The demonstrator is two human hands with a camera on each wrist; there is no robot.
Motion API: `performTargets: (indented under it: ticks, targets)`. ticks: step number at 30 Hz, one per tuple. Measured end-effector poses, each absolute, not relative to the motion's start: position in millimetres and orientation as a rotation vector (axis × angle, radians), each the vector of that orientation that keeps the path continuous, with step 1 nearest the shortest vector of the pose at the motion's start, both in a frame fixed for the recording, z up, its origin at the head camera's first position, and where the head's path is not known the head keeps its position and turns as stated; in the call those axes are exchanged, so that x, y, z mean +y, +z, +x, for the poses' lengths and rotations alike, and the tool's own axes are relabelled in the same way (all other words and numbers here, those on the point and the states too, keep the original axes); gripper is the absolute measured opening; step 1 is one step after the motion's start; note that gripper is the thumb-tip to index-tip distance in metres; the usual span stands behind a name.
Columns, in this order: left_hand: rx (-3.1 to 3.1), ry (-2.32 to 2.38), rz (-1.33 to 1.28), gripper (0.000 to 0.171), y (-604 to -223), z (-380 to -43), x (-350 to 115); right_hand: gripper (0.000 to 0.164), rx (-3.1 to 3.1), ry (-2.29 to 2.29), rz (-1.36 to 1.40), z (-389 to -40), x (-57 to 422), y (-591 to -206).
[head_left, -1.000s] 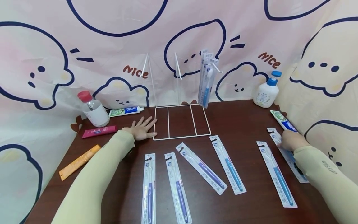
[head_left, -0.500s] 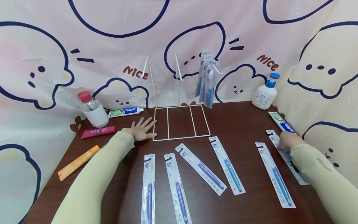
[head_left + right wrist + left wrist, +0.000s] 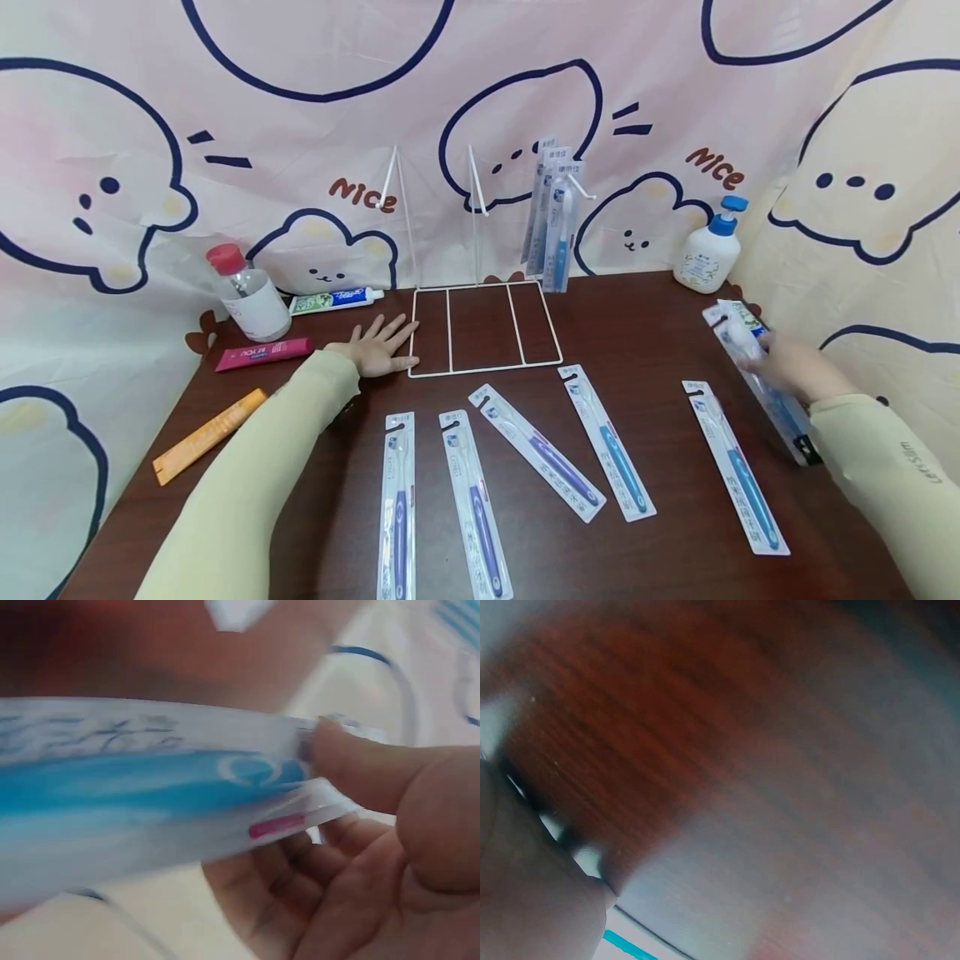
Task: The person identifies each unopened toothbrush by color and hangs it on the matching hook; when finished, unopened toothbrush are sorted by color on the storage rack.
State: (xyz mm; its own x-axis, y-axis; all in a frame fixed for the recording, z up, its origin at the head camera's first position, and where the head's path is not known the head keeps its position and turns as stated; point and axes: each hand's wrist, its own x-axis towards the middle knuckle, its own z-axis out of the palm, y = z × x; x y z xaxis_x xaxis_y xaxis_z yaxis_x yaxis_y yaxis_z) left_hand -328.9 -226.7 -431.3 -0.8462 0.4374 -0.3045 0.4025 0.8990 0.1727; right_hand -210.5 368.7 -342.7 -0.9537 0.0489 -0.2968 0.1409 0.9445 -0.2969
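My right hand (image 3: 806,367) pinches a packaged toothbrush (image 3: 776,404) with a blue handle at the table's right side. In the right wrist view the thumb presses the end of the toothbrush pack (image 3: 127,780), with curled fingers behind it. My left hand (image 3: 377,346) lies with spread fingers at the left edge of a white wire display rack (image 3: 491,367), fingertips right at its base. Several packaged toothbrushes (image 3: 558,237) hang from the rack's right hook; the other two hooks are bare. The left wrist view is mostly blurred brown tabletop (image 3: 630,750).
Loose packaged toothbrushes lie in front, with purple handles (image 3: 400,533) or blue ones (image 3: 622,467); another blue one (image 3: 738,475) lies nearer the right hand. A toothpaste tube (image 3: 742,313), pump bottle (image 3: 707,257), red-capped bottle (image 3: 258,308), pink tube (image 3: 264,354) and orange tube (image 3: 210,435) line the sides.
My right hand has lifted the toothbrush pack from the table and shifted it slightly away from me, over the toothpaste tube. The hanging packs have swung slightly. My left hand stays put.
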Motion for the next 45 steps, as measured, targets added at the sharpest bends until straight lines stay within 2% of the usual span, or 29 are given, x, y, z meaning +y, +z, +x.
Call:
performTargets:
  ticks: [4,9,18,32,45]
  targets:
    - [2.717,0.105,0.599,0.083,-432,-330,-229,0.062,2.949,-0.691,-0.049,-206,341,-316]
    - [2.717,0.129,0.595,0.083,-433,-332,-229,0.050,3.082,-0.932,-0.269,-197,284,-287]
    - [2.689,0.126,0.573,0.083,-445,-339,-233,0.055,3.041,-1.171,-0.457,-212,209,-266]
    - [2.677,0.179,0.599,0.084,-440,-335,-231,0.059,2.936,-1.260,-0.402,-256,186,-261]
    - [2.701,0.137,0.585,0.084,-443,-339,-231,0.052,2.801,-1.405,-0.424,-294,178,-273]
